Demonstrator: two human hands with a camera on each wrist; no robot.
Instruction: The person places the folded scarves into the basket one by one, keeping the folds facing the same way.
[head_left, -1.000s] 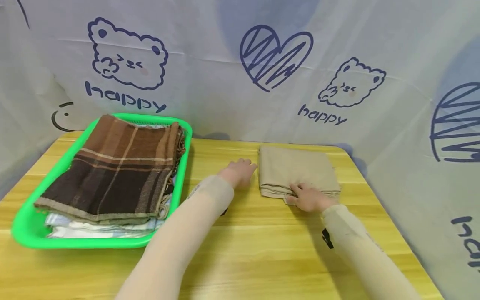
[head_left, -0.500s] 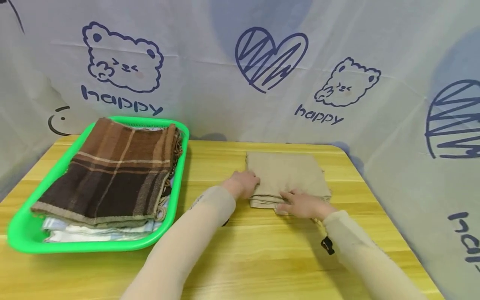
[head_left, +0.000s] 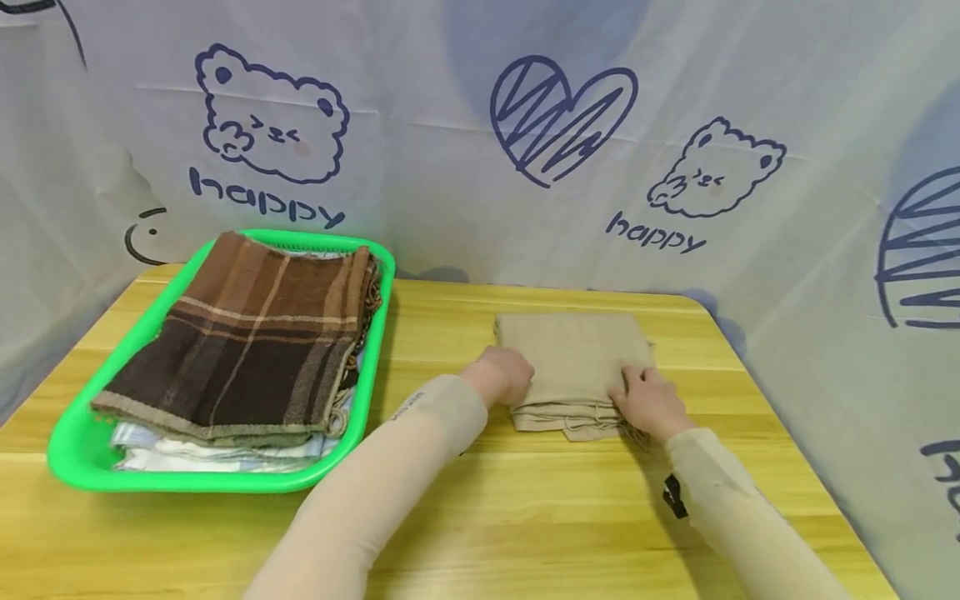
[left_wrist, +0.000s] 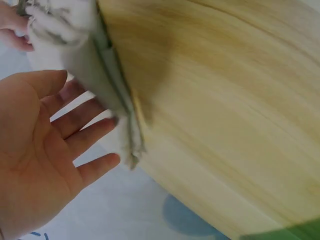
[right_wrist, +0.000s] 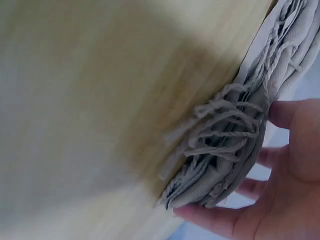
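A folded beige scarf (head_left: 573,354) lies flat in layers on the wooden table, right of the middle. Against its left edge is my left hand (head_left: 506,375); the left wrist view shows the palm and spread, nearly straight fingers (left_wrist: 92,131) touching the scarf's layered side. My right hand (head_left: 654,404) is at the near right corner, thumb and fingers spread along the edge. Twisted fringe (right_wrist: 225,135) hangs out of the folds in the right wrist view, where the fingers are partly hidden behind the cloth.
On the left stands a green plastic basket (head_left: 71,454) holding a folded brown plaid cloth (head_left: 247,342) on top of white and blue cloths (head_left: 217,458). A white curtain (head_left: 435,192) with bear and heart drawings hangs behind the table (head_left: 510,525).
The scarf has shifted toward me and a little left. My left hand has come from beside it to its left edge, and my right hand has slid along the front edge to the right corner.
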